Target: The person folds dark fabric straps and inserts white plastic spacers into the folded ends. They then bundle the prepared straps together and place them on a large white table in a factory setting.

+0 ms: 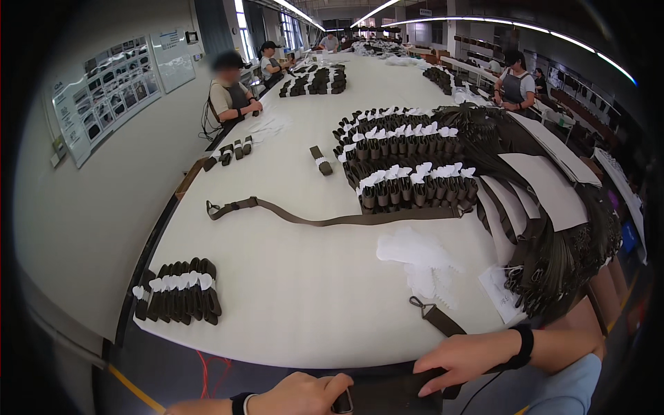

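Matt woven strap, metal buckle, smooth white table

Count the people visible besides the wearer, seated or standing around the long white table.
5, maybe more hidden: two seated people at left edge, one standing person right, two distant people behind.

Both forearms enter from the lower edge, each wrist black-banded: left hand curled knuckles-up with fingers pinched shut, right hand lying palm-down, fingers extended leftward and slightly spread.

Blk wristbands, prob. blue sleeve.
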`<action>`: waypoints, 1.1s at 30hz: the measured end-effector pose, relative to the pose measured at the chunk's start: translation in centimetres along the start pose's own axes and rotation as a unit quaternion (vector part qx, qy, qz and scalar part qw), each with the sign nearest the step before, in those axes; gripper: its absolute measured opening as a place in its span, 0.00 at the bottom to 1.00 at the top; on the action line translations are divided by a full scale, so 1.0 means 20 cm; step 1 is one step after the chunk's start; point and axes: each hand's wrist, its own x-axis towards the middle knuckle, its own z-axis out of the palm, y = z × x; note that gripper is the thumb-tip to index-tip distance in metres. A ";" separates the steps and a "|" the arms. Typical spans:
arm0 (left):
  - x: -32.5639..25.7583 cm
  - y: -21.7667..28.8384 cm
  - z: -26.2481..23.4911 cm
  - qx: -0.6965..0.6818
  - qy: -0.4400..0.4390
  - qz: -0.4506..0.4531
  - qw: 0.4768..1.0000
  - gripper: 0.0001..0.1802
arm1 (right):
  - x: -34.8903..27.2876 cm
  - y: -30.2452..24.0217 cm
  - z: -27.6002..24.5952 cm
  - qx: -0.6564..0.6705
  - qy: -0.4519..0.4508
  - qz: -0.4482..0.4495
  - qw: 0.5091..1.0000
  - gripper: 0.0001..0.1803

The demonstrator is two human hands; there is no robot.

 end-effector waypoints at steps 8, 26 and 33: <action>0.18 -0.12 -0.07 -0.299 -0.146 -0.099 0.938 0.19 | 0.22 -0.18 -0.03 0.230 0.035 0.128 0.964 0.22; 0.04 -0.14 0.06 -0.450 -0.169 0.139 0.866 0.14 | 0.24 -0.19 0.14 0.244 0.008 -0.105 0.964 0.15; 0.02 -0.16 0.03 -0.503 -0.167 -0.057 0.846 0.15 | 0.27 -0.13 0.11 0.122 0.106 -0.072 0.984 0.19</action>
